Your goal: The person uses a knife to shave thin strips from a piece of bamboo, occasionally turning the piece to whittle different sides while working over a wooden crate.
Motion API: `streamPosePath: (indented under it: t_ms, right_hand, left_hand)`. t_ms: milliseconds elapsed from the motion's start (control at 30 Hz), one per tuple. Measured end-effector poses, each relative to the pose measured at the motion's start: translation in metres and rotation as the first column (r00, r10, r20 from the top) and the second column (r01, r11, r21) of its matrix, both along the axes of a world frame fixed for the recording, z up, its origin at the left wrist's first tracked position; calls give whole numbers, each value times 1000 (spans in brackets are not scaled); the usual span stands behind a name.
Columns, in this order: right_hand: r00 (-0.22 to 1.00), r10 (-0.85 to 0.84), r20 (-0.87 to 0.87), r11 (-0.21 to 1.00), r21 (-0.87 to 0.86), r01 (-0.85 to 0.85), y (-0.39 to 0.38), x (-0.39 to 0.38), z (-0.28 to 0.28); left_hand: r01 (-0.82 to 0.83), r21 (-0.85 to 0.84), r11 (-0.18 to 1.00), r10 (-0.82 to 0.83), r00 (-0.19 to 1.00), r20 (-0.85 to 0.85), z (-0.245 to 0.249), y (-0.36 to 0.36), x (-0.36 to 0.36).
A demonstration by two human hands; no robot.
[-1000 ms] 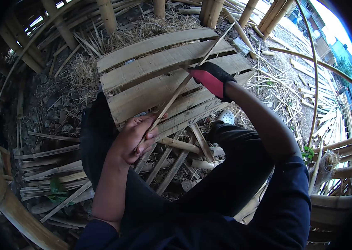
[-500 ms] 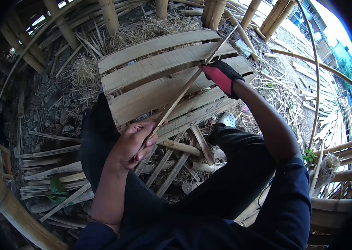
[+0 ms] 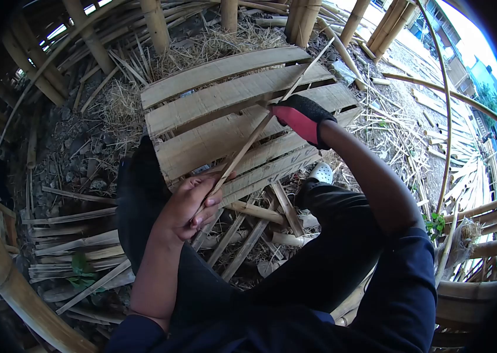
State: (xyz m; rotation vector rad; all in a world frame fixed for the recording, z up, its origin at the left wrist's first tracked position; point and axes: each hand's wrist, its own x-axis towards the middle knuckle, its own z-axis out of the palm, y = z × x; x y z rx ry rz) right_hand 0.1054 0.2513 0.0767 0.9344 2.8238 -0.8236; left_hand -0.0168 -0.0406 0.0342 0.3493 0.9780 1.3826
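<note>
A long, thin bamboo strip (image 3: 247, 146) runs diagonally over a slatted wooden table (image 3: 198, 144), its far tip pointing up and to the right. Bare fingers of my left hand (image 3: 192, 203) are wrapped round its near end, just off the table's front edge. Farther up the strip, my right hand (image 3: 302, 119), in a black and pink glove, is closed on it above the middle slats. The glove hides whatever else may lie in its grip.
Upright bamboo poles (image 3: 155, 25) stand behind the table. Split bamboo pieces (image 3: 75, 241) are stacked at the left, and shavings (image 3: 392, 126) litter the ground at the right. Beneath the table edge are wooden legs (image 3: 242, 247). A curved bamboo pole (image 3: 10, 288) borders the near left.
My right hand has slid down along the bamboo strip toward my left hand, to the left and slightly nearer. My left hand has stayed almost in place.
</note>
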Motion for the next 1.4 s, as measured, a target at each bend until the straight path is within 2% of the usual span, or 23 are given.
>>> streamPosePath:
  t_ms: [67, 167, 200, 300, 433, 500, 533, 633, 667, 700, 767, 800, 833, 900, 1000, 1033, 1100, 1133, 1167, 1233, 1300, 1333, 1400]
  right_hand:
    - [987, -158, 36, 984, -71, 161, 11, 1, 0]
    - [998, -11, -69, 998, 67, 16, -12, -4, -15]
    - [988, 60, -144, 964, 264, -20, -19, -7, -25]
    - [997, 52, -65, 998, 26, -51, -4, -1, -15]
    - [994, -113, 3, 992, -52, 114, 8, 5, -3]
    - [987, 123, -106, 985, 135, -108, -12, 1, -22]
    - [998, 32, -58, 987, 161, -22, -24, -3, -20]
    - [996, 81, -49, 996, -31, -82, -10, 5, -6]
    - [996, 88, -35, 995, 54, -86, 5, 6, -12]
    - [992, -118, 35, 988, -100, 121, 2, 4, 3]
    - [998, -66, 18, 998, 12, 65, -28, 5, 18]
    - [993, 98, -64, 987, 134, -89, -20, 0, -20]
    - [993, 101, -62, 967, 239, -84, -34, 0, -19]
    - [970, 232, -68, 969, 105, -224, -20, 3, -16]
    - [990, -100, 100, 992, -61, 106, -3, 12, 16]
    - [982, -189, 23, 975, -116, 190, 4, 15, 14]
    - [990, -130, 60, 985, -110, 136, -1, 13, 9]
    - [986, 145, -87, 989, -1, -145, -12, 8, -3]
    - [972, 215, -99, 977, 33, -213, -26, 8, -14]
    - [975, 212, -68, 960, 199, -195, -42, 4, -10]
    - [994, 109, 20, 965, -241, -101, -25, 5, 1]
    - [974, 224, -41, 974, -16, -224, -13, 9, 1]
    - [997, 75, 10, 991, -115, -73, 3, 10, 4]
  left_hand:
    - [-10, -3, 1000, 10, 1000, -1, 2, 0, 3]
    - [-8, -15, 1000, 8, 1000, -6, 6, 5, 2]
    - [-5, -14, 1000, 5, 1000, -15, 3, 4, -1]
    - [-6, -12, 1000, 6, 1000, -20, -1, 3, 2]
    - [-11, -9, 1000, 11, 999, -42, 4, 5, 5]
    - [-11, -22, 1000, 10, 999, -34, 5, 8, 4]
    - [-14, -30, 999, 13, 1000, -26, 5, 8, 4]
    - [-25, -20, 999, 24, 999, -41, 0, 5, 5]
    - [-27, -23, 999, 26, 999, -40, 2, 5, 6]
    - [-32, -26, 999, 31, 999, -36, 3, 6, 7]
    - [-35, -40, 999, 34, 999, -31, 5, 10, 7]
    - [-39, -55, 998, 38, 999, -25, 6, 12, 6]
    - [-43, -71, 997, 41, 999, -18, 5, 12, 7]
    - [-6, -15, 1000, 6, 1000, -7, -2, 7, 4]
    - [-12, -5, 1000, 12, 1000, 9, 2, 3, 3]
    - [-23, -15, 1000, 24, 1000, 17, 4, 3, 4]
    - [-18, -29, 999, 18, 1000, -10, 7, 8, 5]
    - [-19, -37, 999, 18, 1000, -21, 7, 10, 6]
    - [-21, -34, 999, 20, 999, -40, 6, 11, 6]
    - [-18, -36, 999, 15, 996, -84, 3, 10, 8]
    - [-16, -46, 999, 11, 994, -108, 2, 9, 10]
    - [-22, -46, 999, 16, 993, -119, 2, 8, 11]
    - [-46, -61, 997, 38, 991, -127, 8, 11, 13]
